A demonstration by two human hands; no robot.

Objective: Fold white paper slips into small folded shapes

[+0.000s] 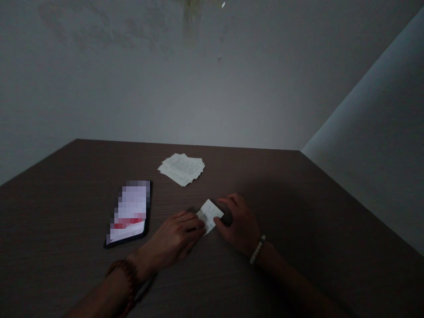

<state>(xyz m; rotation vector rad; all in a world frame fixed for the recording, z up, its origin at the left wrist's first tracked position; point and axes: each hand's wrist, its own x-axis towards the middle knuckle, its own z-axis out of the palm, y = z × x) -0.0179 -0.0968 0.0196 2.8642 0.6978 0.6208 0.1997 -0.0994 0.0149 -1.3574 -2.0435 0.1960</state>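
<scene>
A small slip of printed paper (pixel 209 213) lies on the table between my two hands, tilted and apparently creased. My left hand (pixel 180 234) has its fingers pressed together over the slip's left edge; the thumb is hidden. At the right edge, the thumb of my right hand (pixel 240 225) touches the paper. Its other fingers curve beyond the slip's upper right corner, with a gap between them and the thumb. A beaded bracelet circles each wrist.
A loose pile of printed paper slips (pixel 182 168) lies farther back on the brown table (pixel 251 170). A phone (pixel 129 212) with a lit, blurred-out screen is left of my hands. Behind the table stands a grey wall (pixel 185 97), and another surface slopes at the right.
</scene>
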